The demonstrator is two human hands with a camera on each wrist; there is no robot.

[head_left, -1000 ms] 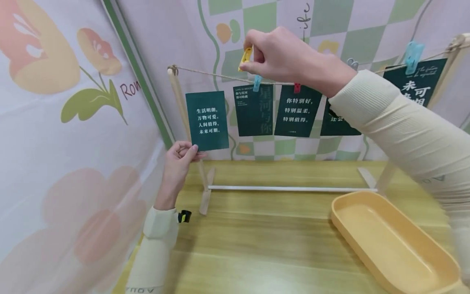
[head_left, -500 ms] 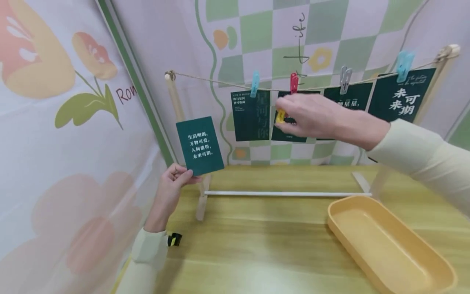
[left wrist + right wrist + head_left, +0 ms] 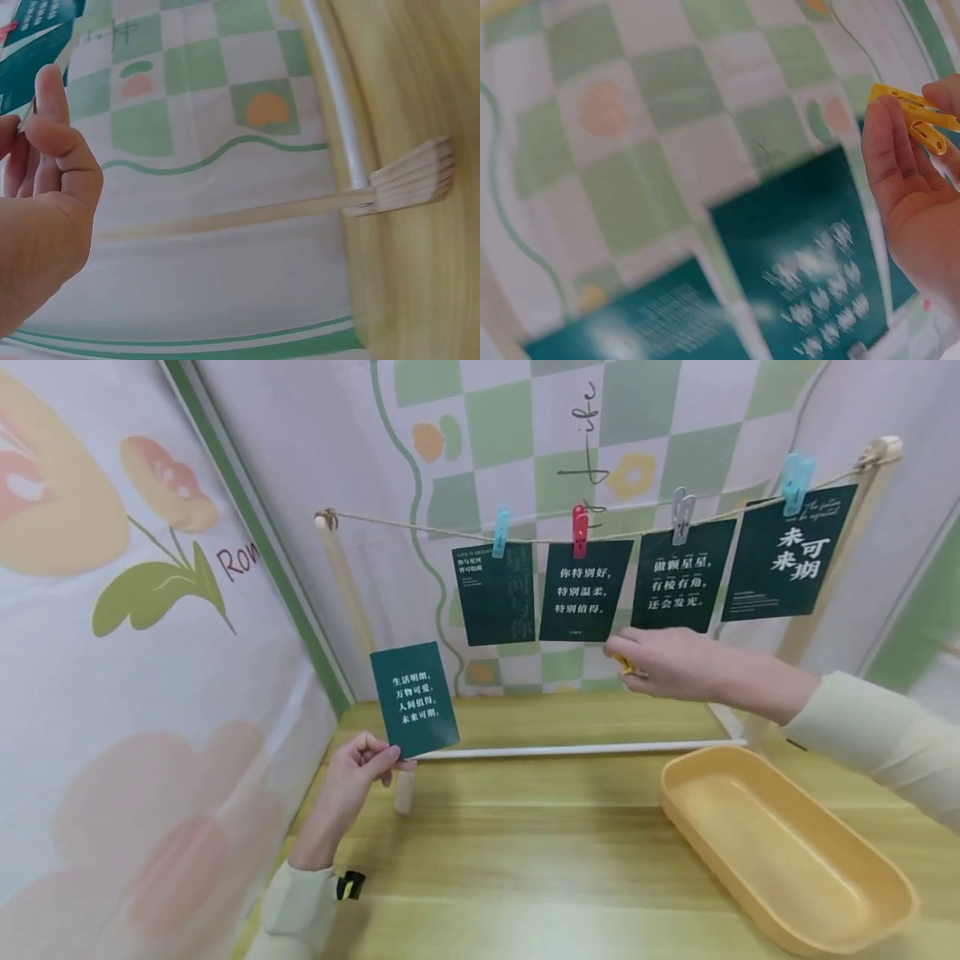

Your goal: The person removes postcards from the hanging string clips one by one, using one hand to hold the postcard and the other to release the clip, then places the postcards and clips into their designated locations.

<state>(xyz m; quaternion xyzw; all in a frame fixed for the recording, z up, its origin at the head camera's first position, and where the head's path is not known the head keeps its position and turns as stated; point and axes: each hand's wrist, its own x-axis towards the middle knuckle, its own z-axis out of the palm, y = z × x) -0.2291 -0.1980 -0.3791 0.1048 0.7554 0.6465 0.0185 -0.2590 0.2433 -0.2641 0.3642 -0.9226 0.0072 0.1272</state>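
A dark green card with white writing is pinched at its lower edge by my left hand, tilted a little, in front of the rack's left post. My right hand holds a yellow clothespin between thumb and fingers, below the hanging cards. On the twine hang several green cards, each under a clip: a blue clothespin, a red clothespin, a grey clothespin and a wider light-blue clip. In the left wrist view the held card is mostly hidden behind the fingers.
The wooden rack's right post and white bottom bar stand on the wooden table. An orange-yellow tray sits at the right front. A patterned cloth hangs behind, with a flowered panel to the left.
My right hand has come down from above the twine and moved right, still holding the yellow clothespin. My left hand has lowered the card, which now tilts away from upright.
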